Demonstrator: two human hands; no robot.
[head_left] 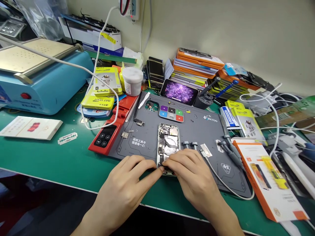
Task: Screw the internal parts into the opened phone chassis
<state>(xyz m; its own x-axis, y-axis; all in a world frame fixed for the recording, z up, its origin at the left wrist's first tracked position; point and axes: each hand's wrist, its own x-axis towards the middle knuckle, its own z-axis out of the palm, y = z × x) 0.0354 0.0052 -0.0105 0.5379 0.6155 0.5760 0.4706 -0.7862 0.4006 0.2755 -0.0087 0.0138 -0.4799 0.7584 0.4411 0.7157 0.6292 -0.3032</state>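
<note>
An opened phone (pixel 169 139) lies on the dark grey repair mat, its inner parts bare. My left hand (pixel 130 180) grips its lower left edge, with the index finger reaching onto the bottom end. From the right, my right hand (pixel 194 173) is closed over the lower part, its fingertips pinched together close to the left index tip. Whatever the right fingertips hold is hidden. To the left on the mat (pixel 147 139) lie a small camera module (pixel 140 123) and a metal SIM reader part (pixel 125 134). Screwdrivers (pixel 190 144) rest just right of the phone.
A coloured screw tray (pixel 171 113) sits above the phone, near a lit phone screen (pixel 179 91). A blue heating machine (pixel 61 75) stands left. Battery boxes (pixel 98 100), a white jar (pixel 133 80), a razor blade (pixel 67 138), a cable (pixel 221 180) and an orange-white box (pixel 270 183) surround the mat.
</note>
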